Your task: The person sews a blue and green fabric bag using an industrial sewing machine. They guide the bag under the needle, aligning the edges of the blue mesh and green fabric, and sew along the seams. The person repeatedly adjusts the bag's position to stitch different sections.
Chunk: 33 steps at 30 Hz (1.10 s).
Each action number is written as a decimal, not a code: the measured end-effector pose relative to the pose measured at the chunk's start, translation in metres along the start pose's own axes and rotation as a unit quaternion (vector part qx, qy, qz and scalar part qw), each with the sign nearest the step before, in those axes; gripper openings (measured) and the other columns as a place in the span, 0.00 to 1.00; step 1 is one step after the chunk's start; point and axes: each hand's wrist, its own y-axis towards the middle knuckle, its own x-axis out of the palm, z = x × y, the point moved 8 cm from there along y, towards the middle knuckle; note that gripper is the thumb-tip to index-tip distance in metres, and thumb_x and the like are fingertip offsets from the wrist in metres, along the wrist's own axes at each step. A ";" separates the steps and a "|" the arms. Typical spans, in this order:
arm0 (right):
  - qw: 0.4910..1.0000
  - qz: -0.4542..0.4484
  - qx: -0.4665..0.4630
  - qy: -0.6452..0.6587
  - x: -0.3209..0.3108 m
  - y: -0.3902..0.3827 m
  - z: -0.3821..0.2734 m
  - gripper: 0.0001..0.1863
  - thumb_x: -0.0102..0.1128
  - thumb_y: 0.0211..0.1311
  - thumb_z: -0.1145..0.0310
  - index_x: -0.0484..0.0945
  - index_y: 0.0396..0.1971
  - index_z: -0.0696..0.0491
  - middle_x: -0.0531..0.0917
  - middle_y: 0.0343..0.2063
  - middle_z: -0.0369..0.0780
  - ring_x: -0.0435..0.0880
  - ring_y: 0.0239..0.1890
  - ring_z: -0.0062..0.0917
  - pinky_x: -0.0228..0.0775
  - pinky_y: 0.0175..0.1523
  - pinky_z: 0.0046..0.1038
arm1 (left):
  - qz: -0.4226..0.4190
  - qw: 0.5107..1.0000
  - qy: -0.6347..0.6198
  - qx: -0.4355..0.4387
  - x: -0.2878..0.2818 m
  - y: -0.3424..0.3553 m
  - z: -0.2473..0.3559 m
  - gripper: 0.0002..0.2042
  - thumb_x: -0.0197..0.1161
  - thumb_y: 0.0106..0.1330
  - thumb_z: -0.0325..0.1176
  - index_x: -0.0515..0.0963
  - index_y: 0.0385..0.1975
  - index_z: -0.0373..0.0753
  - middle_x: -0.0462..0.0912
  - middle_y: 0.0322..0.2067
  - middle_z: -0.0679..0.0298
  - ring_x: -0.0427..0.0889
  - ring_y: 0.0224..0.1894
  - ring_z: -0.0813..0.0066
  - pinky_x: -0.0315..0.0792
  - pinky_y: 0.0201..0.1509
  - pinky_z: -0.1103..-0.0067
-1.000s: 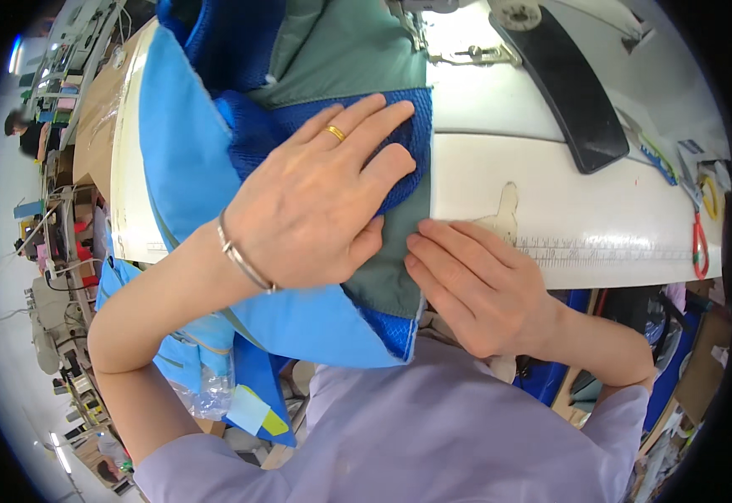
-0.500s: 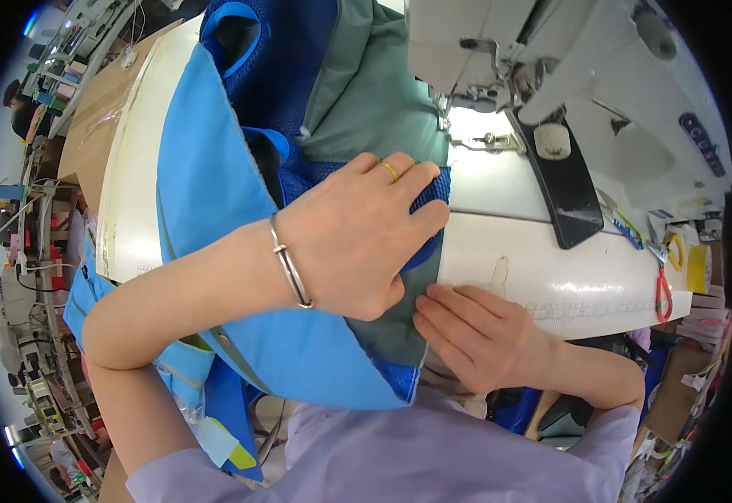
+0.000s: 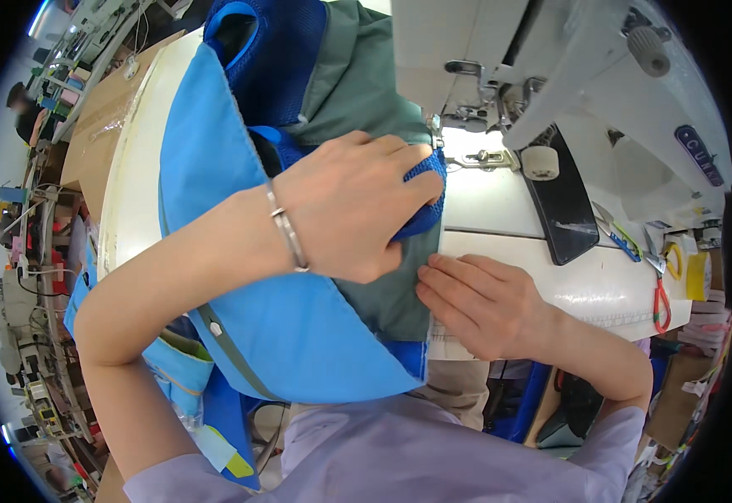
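The left hand lies back upward on a fabric piece, its fingers bent over blue mesh and its thumb pointing toward the right hand. Whether those bent fingers pinch the cloth or only press it, I cannot tell. The right hand has its fingers side by side and nearly straight, tips at the edge of a grey-green panel; its thumb is hidden, so a grip there cannot be made out either.

The fabric piece lies under the left hand and forearm and runs toward the wearer's body. Its light-blue panel spreads left of the left hand and below both hands, and a metal bracelet circles the left wrist. More grey-green cloth and dark-blue mesh lie beyond the left hand.

Just past the left fingertips is the presser foot of a white sewing machine, whose body rises beyond both hands. Up and right of the right hand, a black curved plate lies on the white bench. Farther right of that hand are red-handled scissors and a blue-and-green-handled tool.
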 end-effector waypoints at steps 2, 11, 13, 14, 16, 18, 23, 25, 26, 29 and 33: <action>1.000 0.011 0.010 -0.014 0.000 -0.001 0.000 0.20 0.64 0.46 0.71 0.85 0.39 0.66 0.86 0.44 0.51 0.86 0.50 0.40 0.81 0.51 0.34 | 0.007 0.999 0.037 0.002 -0.012 -0.008 0.005 0.34 0.71 0.47 0.28 0.75 0.61 0.43 0.75 0.65 0.51 0.79 0.62 0.52 0.72 0.67 0.61; 0.998 0.049 0.028 0.002 0.003 -0.004 0.000 0.20 0.63 0.45 0.70 0.85 0.38 0.66 0.86 0.44 0.51 0.86 0.51 0.39 0.81 0.52 0.33 | 0.101 0.953 0.278 0.070 -0.034 -0.047 0.027 0.31 0.62 0.55 0.28 0.81 0.62 0.62 0.77 0.63 0.60 0.80 0.53 0.60 0.75 0.64 0.59; 0.998 0.047 0.028 -0.008 0.003 -0.004 0.000 0.19 0.63 0.45 0.70 0.85 0.38 0.66 0.86 0.44 0.51 0.86 0.52 0.39 0.81 0.52 0.33 | 0.158 0.940 0.275 0.124 -0.049 -0.043 0.027 0.26 0.63 0.54 0.30 0.84 0.57 0.52 0.81 0.55 0.58 0.81 0.46 0.60 0.79 0.57 0.62; 0.998 0.045 0.030 -0.013 0.004 -0.005 0.000 0.19 0.63 0.45 0.70 0.86 0.38 0.66 0.86 0.44 0.51 0.85 0.52 0.39 0.81 0.52 0.33 | 0.198 0.934 0.256 0.153 -0.061 -0.040 0.026 0.23 0.64 0.54 0.32 0.86 0.53 0.46 0.83 0.50 0.56 0.82 0.42 0.60 0.80 0.52 0.64; 0.998 0.043 0.024 -0.039 0.004 -0.006 -0.004 0.19 0.63 0.47 0.69 0.86 0.38 0.66 0.86 0.43 0.51 0.86 0.50 0.40 0.81 0.52 0.33 | 0.244 0.921 0.234 0.197 -0.072 -0.039 0.034 0.18 0.66 0.53 0.35 0.86 0.44 0.37 0.84 0.40 0.55 0.82 0.35 0.61 0.81 0.44 0.68; 0.997 0.037 0.016 -0.062 0.005 -0.003 -0.009 0.19 0.62 0.49 0.68 0.86 0.38 0.66 0.87 0.42 0.52 0.87 0.49 0.40 0.81 0.51 0.33 | 0.266 0.918 0.223 0.192 -0.066 -0.037 0.045 0.17 0.70 0.51 0.42 0.83 0.34 0.34 0.81 0.31 0.57 0.80 0.28 0.62 0.77 0.35 0.70; 0.999 -0.042 -0.002 -0.021 -0.001 -0.001 -0.040 0.18 0.64 0.53 0.71 0.85 0.43 0.65 0.86 0.43 0.53 0.88 0.46 0.42 0.83 0.48 0.36 | 0.110 0.985 0.117 0.068 -0.005 -0.045 0.045 0.19 0.75 0.50 0.45 0.81 0.34 0.36 0.76 0.25 0.62 0.76 0.24 0.65 0.70 0.29 0.71; 0.996 -0.039 -0.002 -0.081 0.002 -0.005 -0.053 0.18 0.63 0.55 0.69 0.86 0.42 0.65 0.86 0.43 0.52 0.88 0.46 0.42 0.83 0.49 0.37 | 0.125 0.986 0.107 0.033 -0.004 -0.047 0.050 0.21 0.76 0.49 0.43 0.83 0.40 0.37 0.76 0.27 0.63 0.75 0.25 0.66 0.70 0.29 0.72; 0.993 -0.039 -0.002 -0.112 0.004 -0.007 -0.059 0.18 0.63 0.56 0.68 0.86 0.42 0.65 0.86 0.43 0.52 0.88 0.46 0.42 0.83 0.49 0.37 | 0.124 0.983 0.134 0.025 -0.004 -0.050 0.051 0.20 0.75 0.50 0.40 0.84 0.43 0.39 0.77 0.30 0.63 0.76 0.27 0.66 0.70 0.30 0.73; 0.997 0.025 0.053 -0.058 0.008 -0.017 -0.074 0.16 0.66 0.56 0.69 0.87 0.42 0.63 0.87 0.43 0.50 0.87 0.48 0.42 0.83 0.50 0.37 | 0.122 0.966 0.228 0.003 -0.006 -0.062 0.067 0.27 0.69 0.51 0.24 0.85 0.55 0.49 0.82 0.46 0.61 0.80 0.33 0.66 0.75 0.35 0.74; 0.985 0.128 0.111 -0.020 0.008 -0.017 -0.073 0.18 0.61 0.50 0.68 0.86 0.37 0.66 0.85 0.40 0.48 0.85 0.44 0.40 0.79 0.46 0.32 | 0.204 0.931 0.267 0.140 -0.020 -0.066 0.088 0.23 0.68 0.58 0.22 0.85 0.55 0.49 0.83 0.49 0.56 0.83 0.37 0.63 0.81 0.40 0.70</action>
